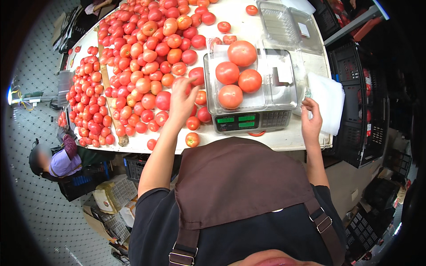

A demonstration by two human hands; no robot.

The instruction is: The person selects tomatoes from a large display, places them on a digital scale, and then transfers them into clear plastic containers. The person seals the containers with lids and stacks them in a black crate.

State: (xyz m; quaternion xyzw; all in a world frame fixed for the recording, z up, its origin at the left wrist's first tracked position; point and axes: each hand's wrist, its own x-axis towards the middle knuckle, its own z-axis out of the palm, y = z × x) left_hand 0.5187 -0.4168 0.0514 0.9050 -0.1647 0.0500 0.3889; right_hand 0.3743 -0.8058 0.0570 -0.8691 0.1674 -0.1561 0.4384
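Note:
My left hand (183, 96) reaches over loose red tomatoes (143, 84) at the near edge of the pile, thumb and forefinger apart. Part of a tomato shows between them, and a larger tomato (197, 75) lies by the forefinger tip. On the digital scale (238, 123) sits an open clear plastic clamshell box (208, 89). Its left half holds several large tomatoes (242, 53) on a white liner. My right hand (312, 121), fingers curled, is right of the scale beside a stack of white sheets (327, 103). Whether it pinches anything is unclear.
More empty clamshells (278, 23) lie at the back right. A wooden strip (106, 76) separates smaller tomatoes (89, 99) on the left. Black crates (347, 66) stand along the table's right side. Another person (65, 163) sits at the left; a further person's arm (100, 6) shows behind.

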